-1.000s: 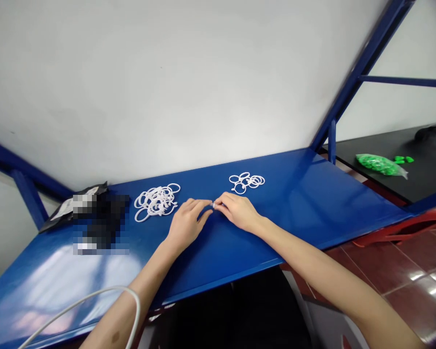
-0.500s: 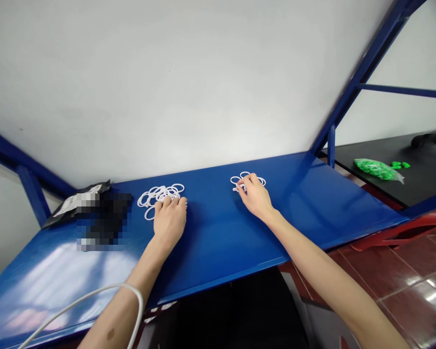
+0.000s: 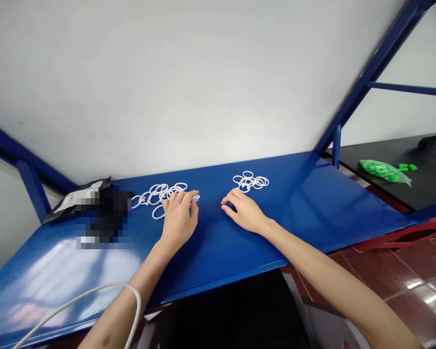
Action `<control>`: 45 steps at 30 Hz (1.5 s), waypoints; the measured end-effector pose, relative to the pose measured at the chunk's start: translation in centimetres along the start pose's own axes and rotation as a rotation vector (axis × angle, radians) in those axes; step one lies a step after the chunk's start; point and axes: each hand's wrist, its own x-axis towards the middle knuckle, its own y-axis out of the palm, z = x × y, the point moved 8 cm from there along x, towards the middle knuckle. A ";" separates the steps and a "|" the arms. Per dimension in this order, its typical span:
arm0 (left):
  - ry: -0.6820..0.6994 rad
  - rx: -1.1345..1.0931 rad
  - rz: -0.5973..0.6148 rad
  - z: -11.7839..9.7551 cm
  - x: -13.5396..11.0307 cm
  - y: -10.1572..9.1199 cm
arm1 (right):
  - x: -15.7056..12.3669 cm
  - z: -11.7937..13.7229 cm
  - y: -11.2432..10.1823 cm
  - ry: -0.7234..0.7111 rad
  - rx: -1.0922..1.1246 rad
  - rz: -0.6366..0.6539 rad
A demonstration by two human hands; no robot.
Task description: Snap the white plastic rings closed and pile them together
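My left hand [image 3: 179,215] is over the near right side of a loose pile of thin white rings [image 3: 159,189] on the blue table. A small white piece, apparently the end of one ring [image 3: 196,198], shows at its thumb and index fingertips; the other fingers hide the rest. My right hand [image 3: 244,209] hovers over the table between the two groups of rings, thumb and index apart, with nothing between them. Just beyond it lies a smaller cluster of white rings [image 3: 256,181], some overlapping. Small knots or beads show on several rings.
A black package with a white label [image 3: 82,196] lies at the left, beside a blurred dark patch. A white cable [image 3: 94,289] crosses my left forearm. On a black surface at right are a bag of green pieces [image 3: 381,172] and several loose ones. A white wall stands behind.
My right hand has drawn back left and nearer from the small cluster, its fingers now empty. My left hand has shifted right, with a white piece now at its fingertips.
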 end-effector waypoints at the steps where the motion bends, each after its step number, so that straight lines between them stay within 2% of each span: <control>1: -0.011 -0.018 -0.016 0.1 0.0 -0.1 | 0.0 0.0 0.0 0.001 0.006 0.003; 7: -0.066 -0.134 -0.068 1.2 0.1 -0.3 | 0.0 0.1 0.3 0.019 0.041 0.048; 13: -0.010 -0.259 -0.095 0.7 0.0 -0.5 | 0.0 0.3 0.3 0.022 0.052 0.057; 20: -0.085 -0.387 -0.057 1.0 0.0 -0.3 | 0.0 0.4 0.3 0.029 0.055 0.060; 28: -0.211 -0.627 0.095 1.1 0.1 0.6 | -0.2 0.8 0.2 0.009 0.144 0.037; 31: -0.241 -0.707 0.133 0.9 -0.1 1.0 | -0.3 1.5 0.6 -0.002 0.185 0.072; 37: -0.285 -0.863 0.226 0.4 -0.6 2.3 | -0.1 2.8 2.0 -0.020 0.053 0.126; 41: -0.297 -0.923 0.209 0.3 -0.6 2.3 | 0.2 2.3 2.3 0.011 0.039 0.099; 45: -0.292 -0.889 0.162 0.5 -0.4 1.6 | 0.1 1.6 1.6 0.059 0.088 0.052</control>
